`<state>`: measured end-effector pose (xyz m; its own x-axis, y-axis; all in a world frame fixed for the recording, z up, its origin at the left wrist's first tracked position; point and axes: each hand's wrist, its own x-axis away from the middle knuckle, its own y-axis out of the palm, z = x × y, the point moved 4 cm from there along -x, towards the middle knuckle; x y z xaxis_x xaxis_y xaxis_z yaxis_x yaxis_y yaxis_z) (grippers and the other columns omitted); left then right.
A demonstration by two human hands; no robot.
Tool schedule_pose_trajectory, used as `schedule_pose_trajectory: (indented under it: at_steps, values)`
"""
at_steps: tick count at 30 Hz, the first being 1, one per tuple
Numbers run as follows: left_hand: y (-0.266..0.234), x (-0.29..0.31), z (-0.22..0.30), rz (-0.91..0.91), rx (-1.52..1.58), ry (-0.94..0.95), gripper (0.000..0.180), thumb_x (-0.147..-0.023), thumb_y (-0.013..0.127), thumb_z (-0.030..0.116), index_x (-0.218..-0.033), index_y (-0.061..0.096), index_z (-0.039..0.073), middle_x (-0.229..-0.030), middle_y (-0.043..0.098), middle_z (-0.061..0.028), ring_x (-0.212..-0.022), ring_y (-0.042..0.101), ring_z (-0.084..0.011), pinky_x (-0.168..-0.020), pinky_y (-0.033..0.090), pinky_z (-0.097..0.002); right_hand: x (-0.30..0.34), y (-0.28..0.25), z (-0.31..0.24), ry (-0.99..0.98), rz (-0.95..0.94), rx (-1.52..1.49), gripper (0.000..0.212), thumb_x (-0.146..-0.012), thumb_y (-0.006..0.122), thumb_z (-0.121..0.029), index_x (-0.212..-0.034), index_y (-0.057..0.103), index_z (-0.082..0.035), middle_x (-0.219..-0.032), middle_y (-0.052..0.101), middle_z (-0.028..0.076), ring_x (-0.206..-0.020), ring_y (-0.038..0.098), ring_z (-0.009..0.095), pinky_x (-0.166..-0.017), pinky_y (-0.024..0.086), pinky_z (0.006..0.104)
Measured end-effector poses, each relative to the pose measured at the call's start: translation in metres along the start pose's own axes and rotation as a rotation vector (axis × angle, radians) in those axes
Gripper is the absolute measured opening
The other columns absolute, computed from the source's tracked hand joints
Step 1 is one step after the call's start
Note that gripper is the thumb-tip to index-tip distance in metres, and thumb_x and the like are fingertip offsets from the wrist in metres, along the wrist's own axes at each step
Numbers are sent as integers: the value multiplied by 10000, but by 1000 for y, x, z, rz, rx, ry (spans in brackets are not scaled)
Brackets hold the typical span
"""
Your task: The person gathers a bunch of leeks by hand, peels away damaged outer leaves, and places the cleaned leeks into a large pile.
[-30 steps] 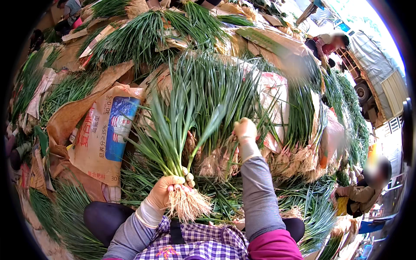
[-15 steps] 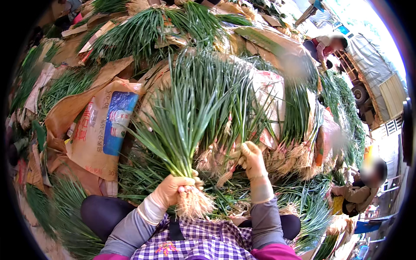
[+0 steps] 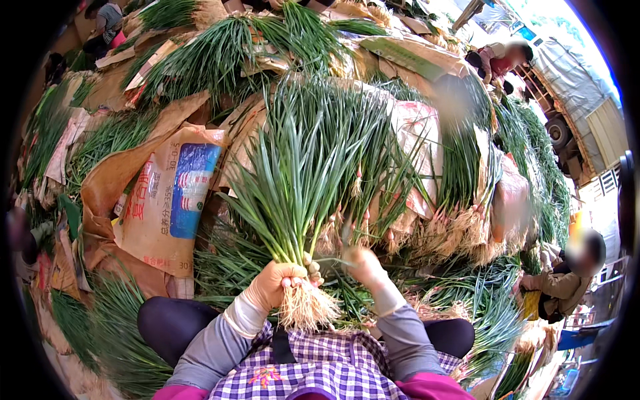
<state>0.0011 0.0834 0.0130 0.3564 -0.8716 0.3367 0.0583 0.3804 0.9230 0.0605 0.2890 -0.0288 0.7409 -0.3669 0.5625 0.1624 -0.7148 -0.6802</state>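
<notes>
A thick bunch of spring onions (image 3: 293,180) stands upright in front of me, green leaves fanning up and away. My left hand (image 3: 277,285), gloved, is wrapped round its pale lower stems. Below that grip the stringy roots (image 3: 308,308) hang over my lap. Close by on the right is my right hand (image 3: 365,268), closed and blurred by motion. A thin pale strand seems to run from the bunch toward its fingers; what they pinch is too smeared to make out. Beyond it, more spring onions (image 3: 363,193) lean on a covered heap, roots toward me.
A printed paper sack (image 3: 157,207) with a blue panel lies at the left. Loose spring onions (image 3: 480,313) cover the ground at my right. One co-worker (image 3: 560,287) crouches at the right, another (image 3: 497,60) farther back. A truck (image 3: 567,113) stands at the far right.
My right hand has moved left and down, closer to the bunch. The bunch stays in my left hand, shifted slightly right in view. Loose onions no longer show near my right fingers.
</notes>
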Motion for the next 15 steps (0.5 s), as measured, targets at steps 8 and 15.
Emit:
schedule_pose_trajectory:
  at_steps: [8, 15]
  values:
    - [-7, 6, 7, 63, -144, -24, 269, -744, 507, -5, -1011, 536, -24, -902, 617, -187, -843, 623, -291, -857, 494, -451, 45, -14, -88, -303, -268, -684, 289, -907, 560, -232, -1159, 527, -93, -1116, 601, 59, -800, 575, 157, -703, 512, 312]
    - [28, 32, 29, -289, 66, 21, 268, -706, 544, -11, -973, 517, 7, -920, 596, -142, -881, 606, -282, -884, 470, -471, 11, -17, -52, -402, -19, -257, 286, -906, 559, -269, -831, 588, 6, -714, 609, 76, -625, 526, 160, -621, 458, 305]
